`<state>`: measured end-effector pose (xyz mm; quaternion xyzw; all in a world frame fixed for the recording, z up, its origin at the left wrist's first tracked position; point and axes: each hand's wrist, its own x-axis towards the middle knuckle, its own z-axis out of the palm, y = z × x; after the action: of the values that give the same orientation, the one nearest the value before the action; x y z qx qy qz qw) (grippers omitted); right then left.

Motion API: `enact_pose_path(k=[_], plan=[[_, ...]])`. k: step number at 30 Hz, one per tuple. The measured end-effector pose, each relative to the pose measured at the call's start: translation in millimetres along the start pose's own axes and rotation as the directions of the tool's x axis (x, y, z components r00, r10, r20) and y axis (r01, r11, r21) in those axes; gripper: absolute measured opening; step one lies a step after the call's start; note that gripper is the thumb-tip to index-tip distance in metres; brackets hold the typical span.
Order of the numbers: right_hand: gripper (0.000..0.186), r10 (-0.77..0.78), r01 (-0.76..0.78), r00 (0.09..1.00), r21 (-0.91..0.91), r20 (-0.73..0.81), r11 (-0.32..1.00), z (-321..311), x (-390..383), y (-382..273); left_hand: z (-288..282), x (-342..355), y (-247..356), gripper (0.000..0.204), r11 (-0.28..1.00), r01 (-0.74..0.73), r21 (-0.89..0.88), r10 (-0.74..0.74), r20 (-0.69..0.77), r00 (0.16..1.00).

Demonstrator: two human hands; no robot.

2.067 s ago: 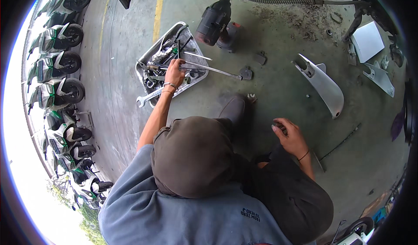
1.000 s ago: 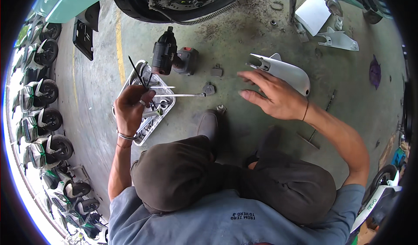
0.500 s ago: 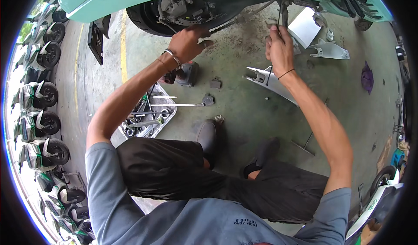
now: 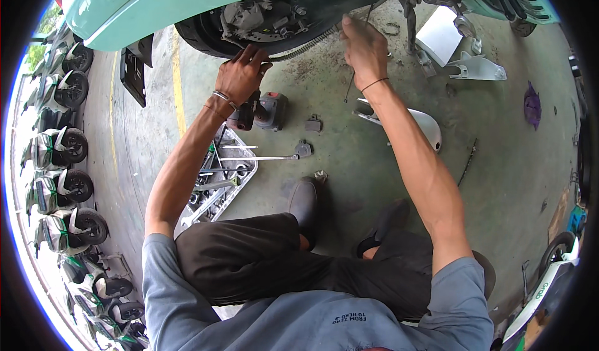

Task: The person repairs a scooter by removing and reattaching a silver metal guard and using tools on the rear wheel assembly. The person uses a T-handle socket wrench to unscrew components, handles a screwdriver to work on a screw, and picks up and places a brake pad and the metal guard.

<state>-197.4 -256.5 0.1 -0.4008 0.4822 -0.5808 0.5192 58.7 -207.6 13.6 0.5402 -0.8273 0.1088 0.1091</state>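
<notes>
Beneath a pale green scooter body (image 4: 237,8), a wheel with a black tyre (image 4: 198,36) and exposed brake caliper (image 4: 242,15) shows. A dark, ribbed, coil-like strip (image 4: 306,49) curves along the tyre's lower edge. My left hand (image 4: 242,75) is at its left end, fingers curled and closed on it. At the strip's other end, my right hand (image 4: 365,50) is closed round a thin dark rod (image 4: 348,90), which sticks out above and below the fist. Whether the right fingers also touch the strip is hidden.
A tray of tools (image 4: 224,179) lies by my left leg, with a cordless power tool (image 4: 271,111) beyond it. Brake pads (image 4: 313,124), a white panel (image 4: 424,126) and a purple cloth (image 4: 531,106) are on the floor. Parked scooters (image 4: 75,142) line the left.
My right hand has moved left, from beside the scooter's stand to the strip's right end, still gripping the rod. My left hand has shifted left and slightly nearer, its fingers now curled in.
</notes>
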Motion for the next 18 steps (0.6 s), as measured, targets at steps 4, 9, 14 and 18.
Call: enact_pose_path(k=[4,9,14,18], plan=[[0.024,-0.001,-0.003,1.0,0.153,0.025,0.988,11.2,9.4,-5.7,3.8,2.3,-9.5,0.03,0.999,-0.004,0.052,0.006,-0.05,0.999],[0.024,0.029,-0.034,0.999,0.139,0.039,0.99,10.1,17.9,-22.0,7.5,4.8,-8.8,0.033,0.995,0.046,0.092,-0.047,0.015,0.999],[0.019,0.08,-0.079,0.997,0.096,-0.008,0.992,6.1,16.2,-14.5,12.8,10.9,-11.3,0.031,0.994,0.106,0.029,-0.106,0.0,0.994],[0.021,0.082,-0.088,0.996,0.142,0.045,0.986,-1.4,21.3,-4.9,16.5,14.3,-11.7,0.03,0.988,0.145,0.051,-0.146,0.004,0.989]])
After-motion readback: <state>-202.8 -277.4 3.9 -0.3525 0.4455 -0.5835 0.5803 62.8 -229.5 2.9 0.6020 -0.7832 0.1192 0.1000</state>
